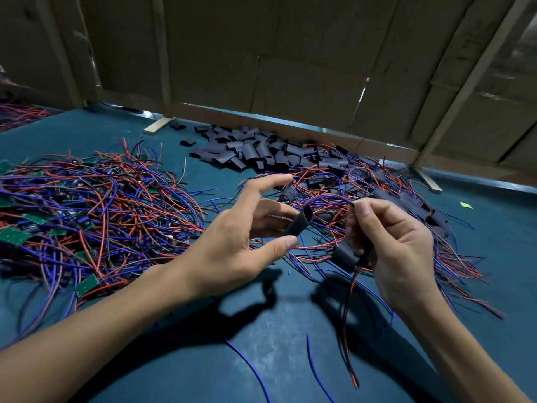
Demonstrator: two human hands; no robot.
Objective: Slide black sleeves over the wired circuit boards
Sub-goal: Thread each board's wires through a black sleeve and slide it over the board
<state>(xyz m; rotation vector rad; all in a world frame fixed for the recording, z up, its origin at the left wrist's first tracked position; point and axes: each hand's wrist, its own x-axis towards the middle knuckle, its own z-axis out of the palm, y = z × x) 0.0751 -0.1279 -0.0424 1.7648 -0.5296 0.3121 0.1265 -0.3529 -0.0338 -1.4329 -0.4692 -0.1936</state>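
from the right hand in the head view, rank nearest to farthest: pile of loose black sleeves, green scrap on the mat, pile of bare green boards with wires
Measured from the right hand:
1. Green scrap, on the mat to its right and a little beyond it.
2. Pile of loose black sleeves, ahead and to the left, by the cardboard wall.
3. Pile of bare green boards with wires, far across on the left side.

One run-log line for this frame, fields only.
left hand: holds black sleeve | right hand: pinches wires | sleeved board: by right hand

It was an assembly workshop: a desk (203, 359) heaped with wired boards (87, 205) and cut sleeves (247, 152), screened by cardboard panels (261, 53).
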